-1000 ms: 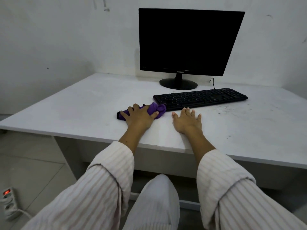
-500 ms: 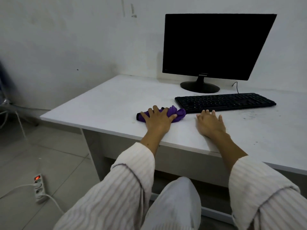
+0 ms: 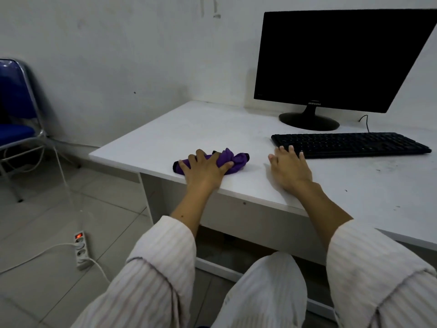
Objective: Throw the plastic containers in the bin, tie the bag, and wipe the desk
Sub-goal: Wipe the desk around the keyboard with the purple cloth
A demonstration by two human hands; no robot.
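A crumpled purple cloth (image 3: 233, 159) lies on the white desk (image 3: 208, 131) close to its front edge. My left hand (image 3: 204, 171) presses down on the cloth with its fingers spread and straight. My right hand (image 3: 289, 168) rests flat on the desk to the right of the cloth, its fingertips touching the front edge of the black keyboard (image 3: 350, 144). No plastic containers, bin or bag are in view.
A black monitor (image 3: 343, 60) stands behind the keyboard at the wall. Dark specks mark the desk at the right (image 3: 378, 170). On the floor to the left lie a power strip (image 3: 81, 249) with white cables and a blue chair (image 3: 16, 114).
The view has swung left, bringing the desk's left corner, the chair and the power strip into sight. Both hands stay on the desk; the left keeps pressing the cloth near the front edge.
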